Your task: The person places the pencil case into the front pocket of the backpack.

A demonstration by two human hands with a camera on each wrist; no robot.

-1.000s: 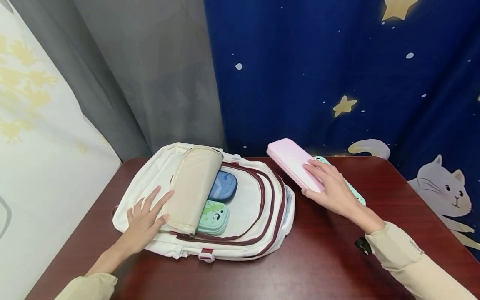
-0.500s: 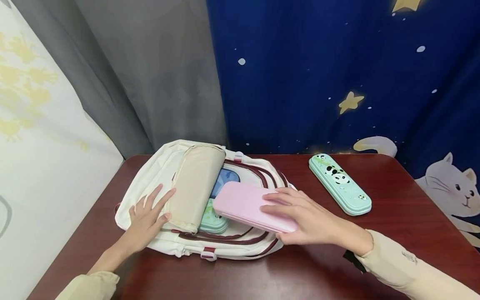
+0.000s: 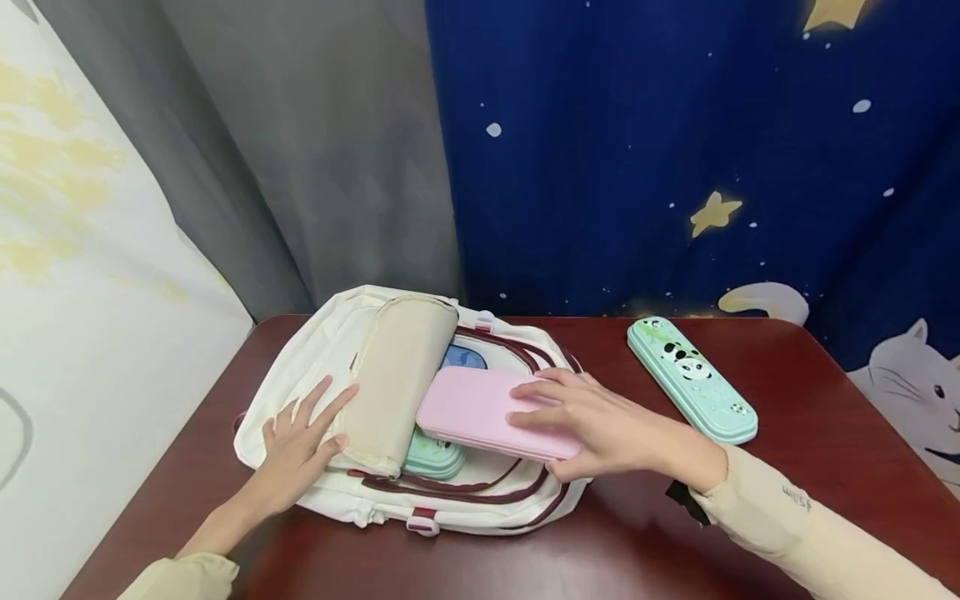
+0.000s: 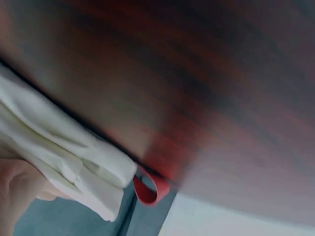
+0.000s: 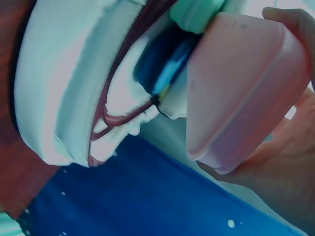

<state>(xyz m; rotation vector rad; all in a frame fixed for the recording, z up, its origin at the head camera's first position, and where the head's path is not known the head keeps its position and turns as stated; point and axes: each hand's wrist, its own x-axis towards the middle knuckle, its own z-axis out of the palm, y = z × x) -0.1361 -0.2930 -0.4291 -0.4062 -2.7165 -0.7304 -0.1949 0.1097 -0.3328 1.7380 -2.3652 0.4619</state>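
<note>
Two hands work: my right hand (image 3: 600, 425) grips the pink case (image 3: 480, 410), sliding it into the backpack (image 3: 315, 350); my left hand (image 3: 296, 446), fingers flat, holds the flap (image 3: 393, 375) back; next, I judge, push deeper.

My left hand (image 3: 300, 446) lies flat, fingers spread, arm stretched forward. My right hand (image 3: 592, 421) reaches leftward, fingers extended on top, thumb curled beneath, gripping.

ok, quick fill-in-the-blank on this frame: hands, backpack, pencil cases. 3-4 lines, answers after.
1. The right hand grips the ____ pencil case over the open backpack.
2. The left hand holds back the backpack's ____ flap.
3. The long mint case lying on the table bears a ____ picture.
4. Inside the backpack lie a mint case and a ____ one.

Missing words: pink; beige; panda; blue
</note>
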